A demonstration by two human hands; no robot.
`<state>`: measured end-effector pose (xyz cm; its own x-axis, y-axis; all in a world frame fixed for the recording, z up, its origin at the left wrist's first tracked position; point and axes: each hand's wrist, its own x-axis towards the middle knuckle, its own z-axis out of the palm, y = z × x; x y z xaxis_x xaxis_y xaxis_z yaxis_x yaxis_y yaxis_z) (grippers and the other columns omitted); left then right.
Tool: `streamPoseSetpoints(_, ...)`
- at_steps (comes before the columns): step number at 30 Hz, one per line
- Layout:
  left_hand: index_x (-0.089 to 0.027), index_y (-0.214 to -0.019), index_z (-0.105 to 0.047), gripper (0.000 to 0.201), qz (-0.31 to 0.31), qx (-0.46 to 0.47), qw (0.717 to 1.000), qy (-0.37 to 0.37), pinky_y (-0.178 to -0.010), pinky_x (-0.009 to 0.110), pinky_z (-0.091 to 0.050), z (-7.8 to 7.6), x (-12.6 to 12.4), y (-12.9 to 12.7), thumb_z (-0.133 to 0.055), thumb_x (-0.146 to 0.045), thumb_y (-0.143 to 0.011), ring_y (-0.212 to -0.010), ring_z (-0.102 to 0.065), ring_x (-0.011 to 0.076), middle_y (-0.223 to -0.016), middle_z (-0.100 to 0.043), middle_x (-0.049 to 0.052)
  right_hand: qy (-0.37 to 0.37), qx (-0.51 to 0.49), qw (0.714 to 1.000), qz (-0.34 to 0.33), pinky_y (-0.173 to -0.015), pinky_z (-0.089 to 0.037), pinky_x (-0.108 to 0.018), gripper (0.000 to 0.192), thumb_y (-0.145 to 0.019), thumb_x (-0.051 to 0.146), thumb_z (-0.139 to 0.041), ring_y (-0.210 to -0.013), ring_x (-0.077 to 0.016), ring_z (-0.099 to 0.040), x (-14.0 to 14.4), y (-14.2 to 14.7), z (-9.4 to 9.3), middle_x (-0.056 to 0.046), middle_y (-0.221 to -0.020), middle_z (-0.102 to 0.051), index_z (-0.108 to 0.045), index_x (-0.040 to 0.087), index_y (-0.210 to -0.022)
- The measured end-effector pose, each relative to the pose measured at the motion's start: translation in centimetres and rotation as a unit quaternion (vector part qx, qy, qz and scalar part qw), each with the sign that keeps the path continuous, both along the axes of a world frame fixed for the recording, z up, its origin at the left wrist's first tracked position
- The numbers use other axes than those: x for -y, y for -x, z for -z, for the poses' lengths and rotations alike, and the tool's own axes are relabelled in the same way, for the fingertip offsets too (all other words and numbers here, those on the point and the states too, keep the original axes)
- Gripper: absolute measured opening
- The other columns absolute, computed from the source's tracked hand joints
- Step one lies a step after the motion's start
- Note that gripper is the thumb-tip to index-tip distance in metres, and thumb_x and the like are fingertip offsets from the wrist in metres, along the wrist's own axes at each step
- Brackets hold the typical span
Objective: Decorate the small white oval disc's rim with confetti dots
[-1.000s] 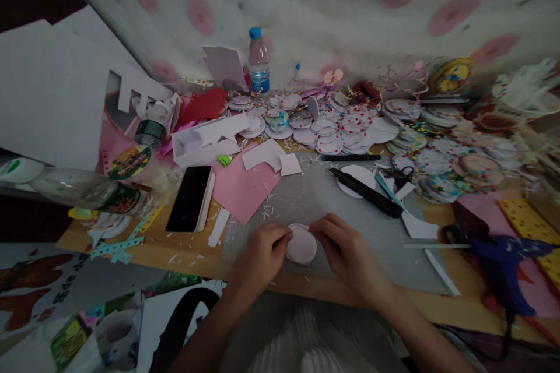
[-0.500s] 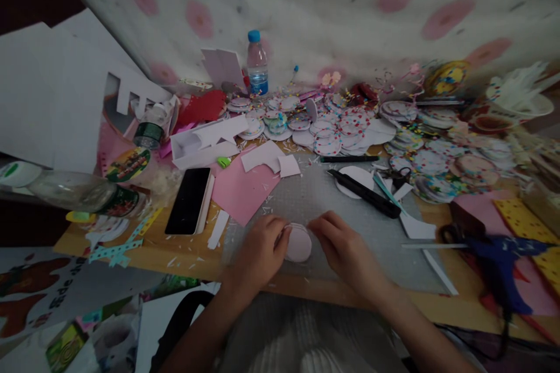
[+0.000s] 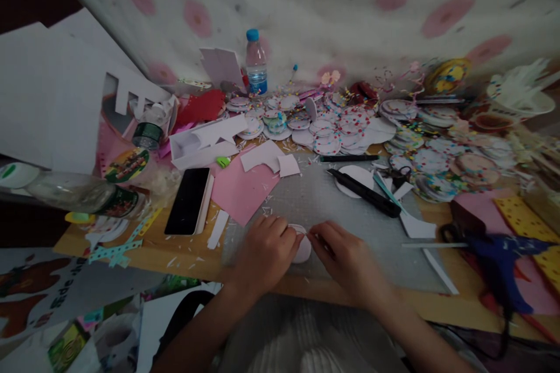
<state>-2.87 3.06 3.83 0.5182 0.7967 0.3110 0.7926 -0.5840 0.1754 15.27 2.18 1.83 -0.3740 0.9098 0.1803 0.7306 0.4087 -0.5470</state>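
Observation:
Over the front edge of a grey cutting mat (image 3: 289,198), a small white paper disc (image 3: 301,252) lies partly under my fingers. My left hand (image 3: 270,250) is closed, its thumb and fingertips pinched together over the disc's upper part. Close beside it, my right hand (image 3: 343,253) also pinches thumb and forefinger at the disc's upper right edge. The two sets of fingertips almost meet. Whatever lies between them is too small to make out. A larger white disc (image 3: 345,187) rests further back, with a black pen-like tool (image 3: 365,192) across it.
Many decorated paper discs (image 3: 341,125) are piled along the back. A phone (image 3: 188,201), pink paper (image 3: 245,192) and plastic bottle (image 3: 83,187) lie left. Scissors (image 3: 400,175) and a blue glue gun (image 3: 499,262) are right. A water bottle (image 3: 256,64) stands behind.
My left hand has moved right, over the disc's upper part. My right fingertips have come in slightly, so both pinches are now nearly together. More of the disc is covered.

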Motion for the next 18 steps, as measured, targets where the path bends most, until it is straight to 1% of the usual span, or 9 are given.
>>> streamPoseSetpoints(2,-0.017,-0.066,-0.056,0.027,-0.002,0.011,1.000,-0.017,-0.063,0.034,-0.037,0.2,0.2,0.0,-0.053,-0.021,-0.092,-0.068,-0.052,0.0203,-0.066,-0.054,0.003,-0.032,0.040,0.998,0.023,-0.049,-0.032,-0.025,0.028,-0.096,0.032,-0.045,-0.051,-0.0116,-0.052,0.0,0.0,0.0,0.000,-0.063,-0.056,-0.053,0.019,-0.073)
streamPoseSetpoints(4,-0.017,-0.064,-0.055,0.028,-0.011,0.023,0.999,-0.027,-0.063,0.034,-0.036,0.5,0.4,0.0,-0.053,-0.019,-0.092,-0.067,-0.052,0.0198,-0.065,-0.054,0.003,-0.057,0.065,0.996,0.033,-0.047,-0.028,-0.026,0.033,-0.096,0.033,-0.045,-0.047,-0.0111,-0.049,0.0,0.1,0.1,0.002,-0.058,-0.053,-0.050,0.020,-0.066)
streamPoseSetpoints(8,-0.017,-0.061,-0.054,0.031,-0.040,0.055,0.997,-0.034,-0.063,0.034,-0.036,1.2,1.0,-0.2,-0.052,-0.017,-0.092,-0.065,-0.050,0.0186,-0.062,-0.052,0.003,-0.089,0.064,0.993,0.042,-0.047,-0.025,-0.026,0.037,-0.097,0.032,-0.042,-0.045,-0.0100,-0.047,0.1,0.5,0.3,0.002,-0.055,-0.052,-0.047,0.020,-0.063)
streamPoseSetpoints(11,-0.017,-0.059,-0.053,0.033,-0.063,0.073,0.995,-0.031,-0.062,0.034,-0.035,1.7,1.4,-0.6,-0.051,-0.016,-0.092,-0.064,-0.049,0.0182,-0.061,-0.052,0.003,-0.102,0.058,0.992,0.046,-0.047,-0.025,-0.027,0.038,-0.097,0.031,-0.040,-0.045,-0.0103,-0.049,0.3,1.2,0.2,0.002,-0.054,-0.052,-0.047,0.020,-0.062)
streamPoseSetpoints(13,-0.017,-0.059,-0.052,0.034,-0.078,0.081,0.993,-0.019,-0.062,0.034,-0.035,1.8,1.6,-0.8,-0.050,-0.016,-0.092,-0.064,-0.049,0.0184,-0.061,-0.052,0.003,-0.110,0.056,0.991,0.052,-0.047,-0.025,-0.027,0.039,-0.098,0.031,-0.038,-0.045,-0.0104,-0.049,0.4,1.5,0.1,0.002,-0.054,-0.052,-0.046,0.020,-0.062)
streamPoseSetpoints(15,-0.017,-0.060,-0.053,0.033,-0.089,0.101,0.991,0.011,-0.065,0.034,-0.037,1.8,1.8,-0.9,-0.050,-0.017,-0.093,-0.066,-0.050,0.0183,-0.063,-0.053,0.003,-0.110,0.051,0.991,0.061,-0.047,-0.025,-0.027,0.039,-0.098,0.031,-0.038,-0.045,-0.0104,-0.048,0.5,1.6,0.1,0.002,-0.054,-0.051,-0.046,0.020,-0.062)
streamPoseSetpoints(16,-0.017,-0.063,-0.055,0.030,-0.091,0.122,0.988,0.032,-0.067,0.033,-0.038,1.7,1.8,-0.8,-0.050,-0.018,-0.093,-0.069,-0.051,0.0183,-0.066,-0.054,0.003,-0.103,0.047,0.991,0.065,-0.047,-0.025,-0.026,0.038,-0.098,0.032,-0.039,-0.044,-0.0102,-0.048,0.5,1.5,0.1,0.002,-0.054,-0.051,-0.046,0.020,-0.062)
streamPoseSetpoints(18,-0.017,-0.077,-0.061,0.019,-0.101,0.188,0.974,0.072,-0.073,0.032,-0.042,1.5,1.9,-0.3,-0.051,-0.020,-0.093,-0.078,-0.054,0.0184,-0.076,-0.059,0.004,-0.078,0.034,0.994,0.073,-0.047,-0.027,-0.025,0.036,-0.097,0.033,-0.042,-0.045,-0.0098,-0.047,0.3,1.1,0.2,0.003,-0.055,-0.050,-0.045,0.020,-0.063)
